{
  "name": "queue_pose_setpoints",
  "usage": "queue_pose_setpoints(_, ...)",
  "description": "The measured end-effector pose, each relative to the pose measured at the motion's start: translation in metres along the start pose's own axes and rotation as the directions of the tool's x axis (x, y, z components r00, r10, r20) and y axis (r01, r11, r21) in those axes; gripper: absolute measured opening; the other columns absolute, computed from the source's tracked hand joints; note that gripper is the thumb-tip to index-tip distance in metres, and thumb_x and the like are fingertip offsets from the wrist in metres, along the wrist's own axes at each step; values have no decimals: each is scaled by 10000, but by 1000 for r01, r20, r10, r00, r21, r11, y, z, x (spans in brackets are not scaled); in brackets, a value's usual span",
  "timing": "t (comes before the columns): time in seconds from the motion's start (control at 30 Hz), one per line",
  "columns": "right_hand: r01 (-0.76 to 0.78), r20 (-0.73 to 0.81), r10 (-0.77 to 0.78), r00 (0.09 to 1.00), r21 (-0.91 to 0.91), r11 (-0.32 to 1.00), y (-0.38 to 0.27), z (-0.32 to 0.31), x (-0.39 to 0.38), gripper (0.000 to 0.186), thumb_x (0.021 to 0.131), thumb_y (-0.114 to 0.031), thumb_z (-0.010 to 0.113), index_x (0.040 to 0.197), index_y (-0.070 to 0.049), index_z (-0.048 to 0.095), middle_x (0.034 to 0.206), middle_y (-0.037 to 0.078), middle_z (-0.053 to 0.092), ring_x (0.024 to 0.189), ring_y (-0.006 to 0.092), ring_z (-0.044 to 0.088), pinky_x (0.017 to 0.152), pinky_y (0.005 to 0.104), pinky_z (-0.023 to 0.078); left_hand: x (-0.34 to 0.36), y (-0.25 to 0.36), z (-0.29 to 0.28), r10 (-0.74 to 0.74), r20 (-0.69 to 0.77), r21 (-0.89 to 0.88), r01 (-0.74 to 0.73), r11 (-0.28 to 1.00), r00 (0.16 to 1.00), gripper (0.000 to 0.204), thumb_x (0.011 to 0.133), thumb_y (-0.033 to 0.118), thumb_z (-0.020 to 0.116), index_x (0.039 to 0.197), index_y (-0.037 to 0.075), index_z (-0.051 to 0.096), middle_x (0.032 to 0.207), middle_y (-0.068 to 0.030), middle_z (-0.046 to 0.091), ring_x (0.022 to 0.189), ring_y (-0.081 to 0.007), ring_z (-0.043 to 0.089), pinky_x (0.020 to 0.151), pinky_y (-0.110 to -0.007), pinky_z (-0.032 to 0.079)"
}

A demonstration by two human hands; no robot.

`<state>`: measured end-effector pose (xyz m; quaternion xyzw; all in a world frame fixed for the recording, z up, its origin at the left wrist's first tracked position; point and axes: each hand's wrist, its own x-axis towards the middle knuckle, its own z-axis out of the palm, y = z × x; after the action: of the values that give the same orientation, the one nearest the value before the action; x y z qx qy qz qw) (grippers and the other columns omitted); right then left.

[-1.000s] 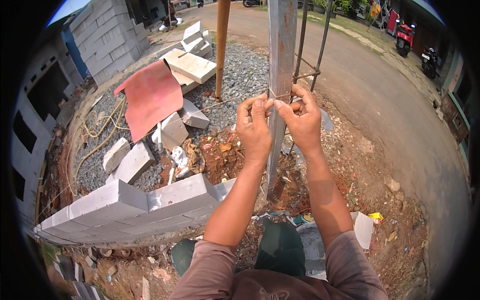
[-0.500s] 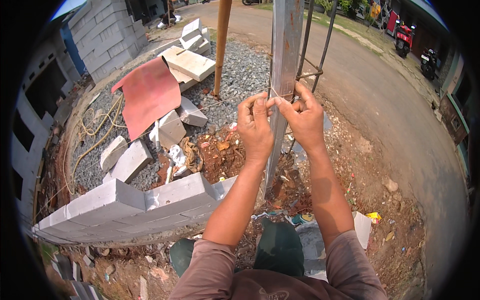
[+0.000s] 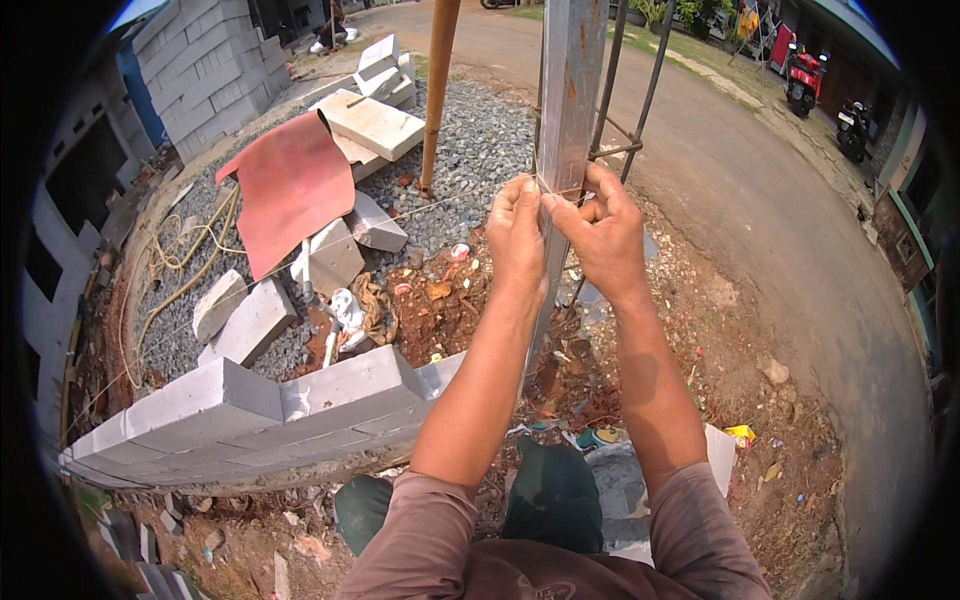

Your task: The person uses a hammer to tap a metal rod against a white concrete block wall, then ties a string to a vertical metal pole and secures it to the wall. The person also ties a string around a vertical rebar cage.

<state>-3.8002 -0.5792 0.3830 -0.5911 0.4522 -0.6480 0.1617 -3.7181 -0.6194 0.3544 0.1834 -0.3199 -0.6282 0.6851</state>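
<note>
A thin pale string (image 3: 430, 208) runs in from the left, over the rubble, to a grey metal post (image 3: 573, 90) with rust streaks. At the post's left edge my left hand (image 3: 517, 240) is closed, thumb and forefinger pinching the string. My right hand (image 3: 608, 235) wraps around the post's right side, its thumb and fingertips pressed together on the string in front of the post. The exact loop between the fingertips is too small to make out. Just behind the post stand dark steel reinforcing bars (image 3: 652, 90) with a cross tie.
Below left runs a low wall of grey blocks (image 3: 340, 400). Beyond it lie gravel (image 3: 465, 150), loose blocks (image 3: 375, 222), a red sheet (image 3: 290, 185) and a coiled hose (image 3: 190, 260). A wooden pole (image 3: 438, 95) stands left of the post. A road (image 3: 780, 230) curves along the right.
My left hand has shifted slightly right and turned closer to the post, its fingers now higher against the string. My right hand stays at the post. The view has moved a little.
</note>
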Motion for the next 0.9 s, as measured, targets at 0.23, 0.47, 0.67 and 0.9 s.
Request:
queue_pose_setpoints(0.23, 6, -10, -6, 1000, -5, 1000, -1, -3, 1, 459, 788, -151, 707, 1168, 53, 551, 478, -12, 514, 461, 33, 480, 438, 212, 376, 1, -7, 3, 127, -109, 201, -103, 974, 986, 241, 956, 203, 539, 1085, 0, 534, 894, -42, 582, 779, -87, 557, 670, -228, 479)
queue_pose_setpoints(0.47, -57, 45, 58, 997, -27, 998, -14, -4, 0, 432, 813, -138, 695, 1171, 54, 548, 501, -37, 498, 462, 0, 435, 416, 195, 330, 9, -5, -14, -3, 100, 275, -25, 961, 995, 411, 978, 294, 478, 1170, -57, 574, 1214, -111, 546, 1060, -170, 539, 898, -293, 433)
queue_pose_setpoints(0.67, -37, 22, 36, 999, 21, 999, -9, 0, -2, 433, 817, -138, 697, 1176, 51, 546, 508, -60, 470, 464, -8, 400, 416, 183, 304, 13, 8, -22, 52, 209, 443, -142, 885, 976, 439, 991, 325, 437, 1148, -55, 590, 1146, -109, 588, 1018, -162, 563, 879, -279, 444)
queue_pose_setpoints(0.9, -93, 34, 92, 995, 25, 995, -8, -2, -3, 471, 832, -151, 691, 1233, 35, 527, 544, -64, 496, 479, -10, 415, 422, 184, 313, 3, 17, -24, -10, 157, 423, -59, 904, 987, 430, 985, 345, 449, 1137, -24, 609, 988, -78, 651, 870, -118, 593, 770, -260, 471)
